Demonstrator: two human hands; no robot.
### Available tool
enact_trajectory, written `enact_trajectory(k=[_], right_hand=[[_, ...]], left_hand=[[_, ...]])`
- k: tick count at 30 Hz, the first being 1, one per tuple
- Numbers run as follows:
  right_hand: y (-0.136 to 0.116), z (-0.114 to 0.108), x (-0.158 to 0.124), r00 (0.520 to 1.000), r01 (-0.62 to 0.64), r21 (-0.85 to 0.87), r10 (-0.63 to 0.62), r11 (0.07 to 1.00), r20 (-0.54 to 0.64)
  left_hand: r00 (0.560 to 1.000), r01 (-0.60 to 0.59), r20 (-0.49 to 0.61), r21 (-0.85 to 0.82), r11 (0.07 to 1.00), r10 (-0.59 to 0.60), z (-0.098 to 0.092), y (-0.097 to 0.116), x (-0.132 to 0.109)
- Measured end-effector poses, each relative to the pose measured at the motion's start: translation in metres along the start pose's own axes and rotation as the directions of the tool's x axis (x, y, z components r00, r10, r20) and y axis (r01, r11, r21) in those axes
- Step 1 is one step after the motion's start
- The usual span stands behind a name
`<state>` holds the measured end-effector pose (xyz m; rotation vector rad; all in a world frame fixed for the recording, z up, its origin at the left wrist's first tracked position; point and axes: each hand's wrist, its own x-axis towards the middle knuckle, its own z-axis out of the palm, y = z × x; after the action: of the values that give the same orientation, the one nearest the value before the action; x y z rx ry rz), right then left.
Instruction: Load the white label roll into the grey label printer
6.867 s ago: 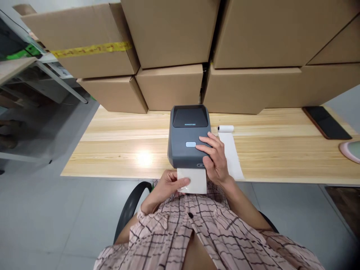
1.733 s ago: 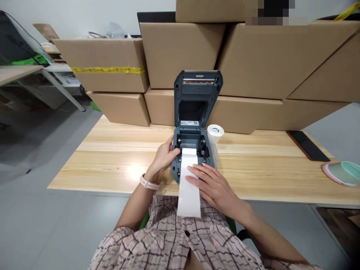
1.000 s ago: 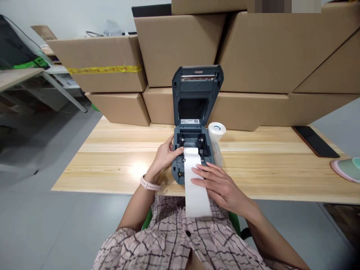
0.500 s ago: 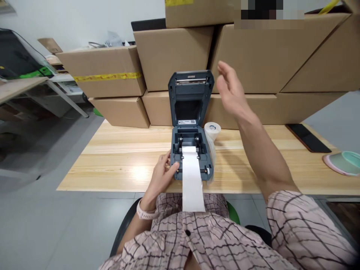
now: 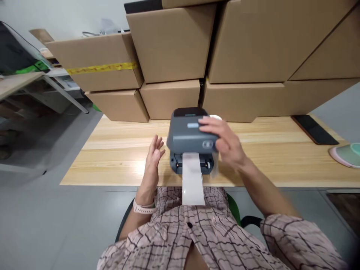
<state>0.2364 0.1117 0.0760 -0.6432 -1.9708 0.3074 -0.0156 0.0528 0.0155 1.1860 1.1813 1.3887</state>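
A dark grey label printer (image 5: pixel 194 170) stands near the table's front edge with its lid (image 5: pixel 185 140) partly lowered, a gap still showing at the front. From that gap a white strip of label paper (image 5: pixel 192 187) runs out over the table edge towards my lap. My right hand (image 5: pixel 225 142) holds the lid at its right front corner, fingers on top. To the left of the printer my left hand (image 5: pixel 153 159) is raised, open and apart from it. A white roll (image 5: pixel 216 117) behind the printer is mostly hidden by the lid and my right hand.
Cardboard boxes (image 5: pixel 171 45) are stacked along the back of the wooden table (image 5: pixel 112 157). A black phone (image 5: pixel 315 129) lies at the right, with a pale green and pink object (image 5: pixel 347 154) near it. Another desk (image 5: pixel 22 84) stands at the left.
The printer lid has swung forward and down from upright, with my right hand now on it. My left hand has let go of the printer's left side and lifted away.
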Motion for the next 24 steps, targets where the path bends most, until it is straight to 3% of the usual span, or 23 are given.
enact_trajectory(k=[3,6,10,18,21,23,24], right_hand=[[-0.009,0.012,-0.042,0.991,-0.012,-0.147,0.031,0.989,0.131],[-0.01,0.022,-0.063,0.984,-0.031,-0.238,0.072,0.971,0.163],[-0.01,0.027,-0.067,0.98,-0.05,-0.246,0.095,0.968,0.172],[-0.011,0.033,-0.071,0.983,-0.101,-0.225,0.131,0.969,0.125],[-0.011,0.034,-0.071,0.985,-0.102,-0.211,0.128,0.972,0.114],[-0.012,0.035,-0.07,0.986,-0.112,-0.197,0.134,0.974,0.099],[-0.012,0.036,-0.07,0.986,-0.122,-0.19,0.14,0.974,0.087]], left_hand=[[0.997,-0.018,0.069,0.022,1.0,0.016,0.013,0.006,0.009],[0.993,0.043,0.105,0.074,0.996,-0.05,0.028,0.006,0.007],[0.987,0.127,0.09,0.059,0.99,-0.132,0.038,-0.002,-0.004],[0.998,-0.01,0.065,0.085,0.996,0.005,0.034,-0.008,-0.009],[0.992,-0.056,-0.104,0.179,0.982,0.076,0.026,-0.013,-0.032],[0.964,-0.002,-0.258,0.239,0.971,0.066,0.021,-0.017,-0.053],[0.981,0.063,-0.192,0.236,0.97,-0.017,0.02,-0.017,-0.062]])
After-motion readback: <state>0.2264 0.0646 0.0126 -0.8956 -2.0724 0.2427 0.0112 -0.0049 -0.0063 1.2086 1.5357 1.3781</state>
